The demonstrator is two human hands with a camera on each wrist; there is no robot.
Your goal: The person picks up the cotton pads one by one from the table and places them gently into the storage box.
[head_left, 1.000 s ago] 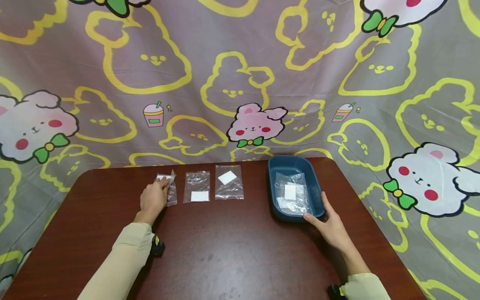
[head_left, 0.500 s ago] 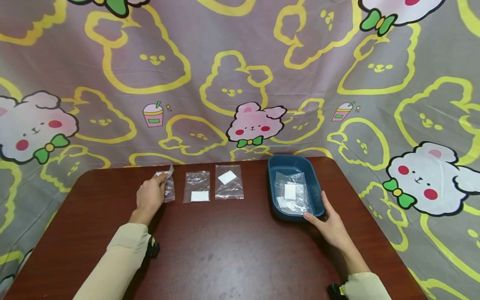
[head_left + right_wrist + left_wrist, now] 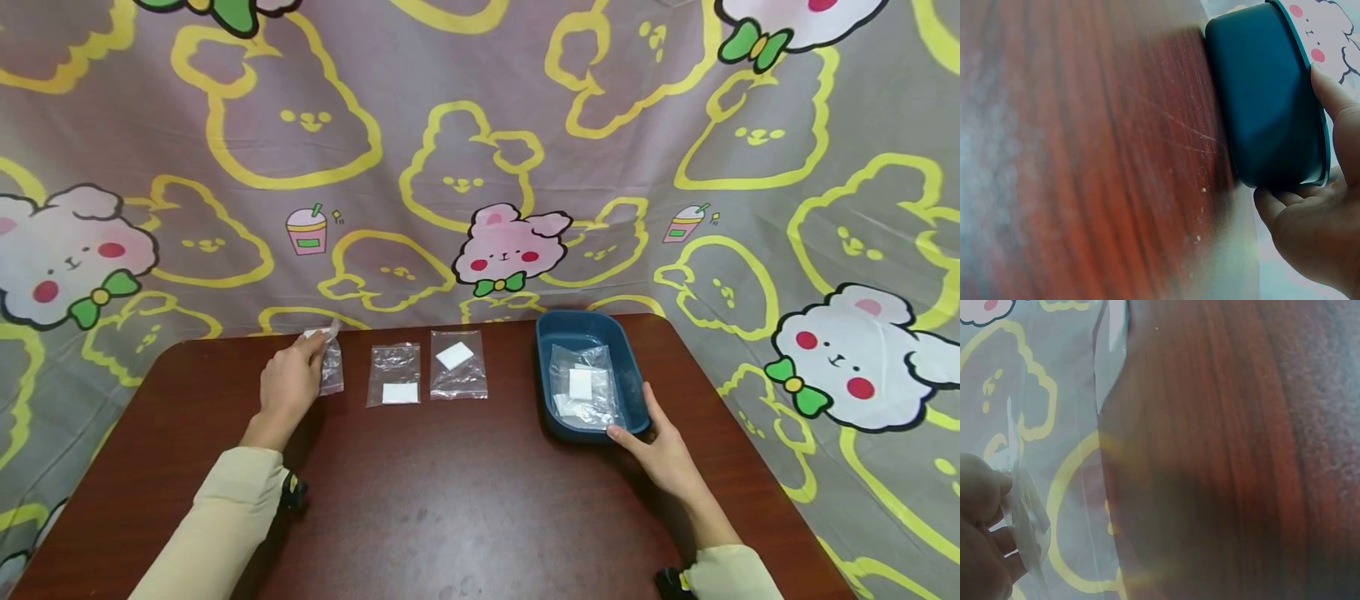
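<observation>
At the table's far left, my left hand [image 3: 291,379] pinches a clear plastic zip bag [image 3: 332,375] with a white piece in it, partly hidden by the fingers. In the left wrist view that bag [image 3: 1025,519] stands on edge between thumb and fingers, off the tabletop. To its right lie a second zip bag [image 3: 393,362] and a third zip bag [image 3: 468,379], each with a white rectangle inside. My right hand [image 3: 667,454] holds the near right corner of a blue plastic bin [image 3: 573,325], thumb and fingers spread about its walls. Inside the bin are overlapping zip bags [image 3: 580,385] with white pieces.
The brown wooden table [image 3: 465,500] has rounded far corners. A patterned cloth [image 3: 420,167] hangs close behind its back edge and along the right side. Each wrist wears a small black camera, such as the left camera [image 3: 293,492].
My left hand has moved away and slightly left, lifting its zip bag and taking it along. My right hand, the bin and the other bags have stayed in place.
</observation>
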